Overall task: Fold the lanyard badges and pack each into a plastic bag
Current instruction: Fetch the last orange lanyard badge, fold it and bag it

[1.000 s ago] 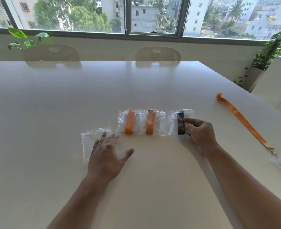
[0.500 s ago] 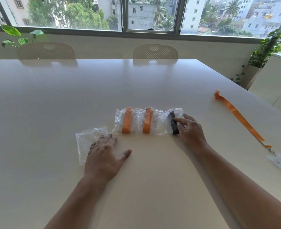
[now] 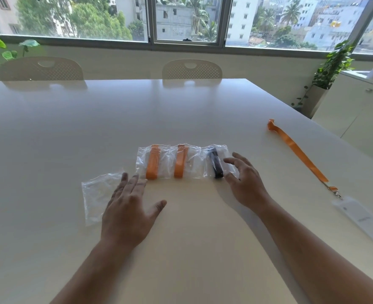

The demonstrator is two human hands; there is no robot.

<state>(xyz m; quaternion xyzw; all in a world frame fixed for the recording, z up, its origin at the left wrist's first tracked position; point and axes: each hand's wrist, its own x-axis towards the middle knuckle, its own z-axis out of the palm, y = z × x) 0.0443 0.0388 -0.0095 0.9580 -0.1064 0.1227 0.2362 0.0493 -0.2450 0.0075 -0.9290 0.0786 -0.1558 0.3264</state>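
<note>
- Left hand (image 3: 126,212) lies flat on the table (image 3: 192,249), nearest the camera, fingers spread wide, holding nothing; fingertips rest on the right edge of an empty bag (image 3: 99,194).
- Right hand (image 3: 246,183) sits a bit farther, fingers loosely open, grips nothing; fingertips just beside the bag with the black lanyard (image 3: 215,163), contact unclear.
- Row of three packed bags beyond the hands: two orange folded lanyards (image 3: 153,164) (image 3: 180,162) on the left, the black one on the right.
- Unpacked orange lanyard (image 3: 297,151) lies well apart to the right, unfolded; long axis runs from far-left to near-right, badge holder (image 3: 356,216) at the near end.
- Judgement: right hand is clearly nearer to it; next move is likely a reach rightward, with the empty bag ready under the left.
- Far: chairs (image 3: 191,70), window.
</note>
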